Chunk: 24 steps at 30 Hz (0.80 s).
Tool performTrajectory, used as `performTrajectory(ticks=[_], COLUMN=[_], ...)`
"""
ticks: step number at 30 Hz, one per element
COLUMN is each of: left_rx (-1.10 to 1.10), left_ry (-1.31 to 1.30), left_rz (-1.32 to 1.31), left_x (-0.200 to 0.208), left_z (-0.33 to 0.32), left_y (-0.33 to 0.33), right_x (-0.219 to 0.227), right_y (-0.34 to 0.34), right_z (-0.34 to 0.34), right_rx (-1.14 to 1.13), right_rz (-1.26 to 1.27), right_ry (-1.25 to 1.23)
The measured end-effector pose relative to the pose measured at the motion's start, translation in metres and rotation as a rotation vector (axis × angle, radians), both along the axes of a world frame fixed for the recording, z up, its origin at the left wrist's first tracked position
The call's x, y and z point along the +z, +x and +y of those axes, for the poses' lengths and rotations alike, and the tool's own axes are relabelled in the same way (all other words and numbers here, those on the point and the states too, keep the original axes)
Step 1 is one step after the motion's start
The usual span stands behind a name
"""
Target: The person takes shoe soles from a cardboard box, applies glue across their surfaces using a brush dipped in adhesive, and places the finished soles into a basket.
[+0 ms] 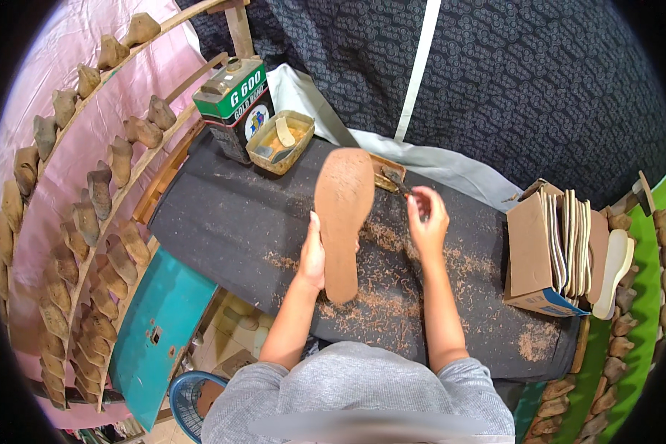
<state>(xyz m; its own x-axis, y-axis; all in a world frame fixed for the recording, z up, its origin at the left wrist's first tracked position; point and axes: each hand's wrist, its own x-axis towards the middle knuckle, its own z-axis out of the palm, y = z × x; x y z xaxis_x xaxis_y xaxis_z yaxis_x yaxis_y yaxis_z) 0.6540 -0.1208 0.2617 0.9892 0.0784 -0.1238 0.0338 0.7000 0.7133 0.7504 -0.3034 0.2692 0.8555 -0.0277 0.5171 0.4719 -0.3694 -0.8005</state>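
Note:
My left hand (313, 255) is closed round the edge of a brown shoe sole (342, 214), fingers behind it and thumb along its side. The sole is tilted up over the bench, its wide toe end away from me and its face roughened near the toe. To the right, my right hand (428, 220) pinches a small brush (397, 182) with a dark, clumped head. The brush head is at a small shallow box (383, 169) behind the sole, which hides part of that box. I cannot tell whether the head touches it.
Brown shavings (392, 296) litter the dark-covered bench (222, 214). At the back left stand a green-and-black metal can (233, 103) and a tub (292, 152) with a spatula-like piece. A cardboard box (529, 255) of soles is at right. Racks of shoe lasts (100, 196) line the left.

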Motion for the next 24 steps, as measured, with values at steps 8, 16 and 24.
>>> performTrajectory(ticks=[8,16,24], left_rx=[-0.167,0.056,0.2], left_ry=[0.208,0.489,0.587], left_rz=[-0.034,-0.218,-0.026], left_x=[-0.004,-0.005,-0.01], left_z=[-0.022,-0.02,-0.053], left_y=[-0.027,-0.081,-0.179], right_x=[0.022,0.027,0.007], right_y=[-0.055,-0.07,-0.132], right_z=[0.012,0.006,-0.012], right_rx=[0.522,0.544,0.632], right_rz=[0.543,0.579,0.566], right_ry=[0.485,0.471,0.58])
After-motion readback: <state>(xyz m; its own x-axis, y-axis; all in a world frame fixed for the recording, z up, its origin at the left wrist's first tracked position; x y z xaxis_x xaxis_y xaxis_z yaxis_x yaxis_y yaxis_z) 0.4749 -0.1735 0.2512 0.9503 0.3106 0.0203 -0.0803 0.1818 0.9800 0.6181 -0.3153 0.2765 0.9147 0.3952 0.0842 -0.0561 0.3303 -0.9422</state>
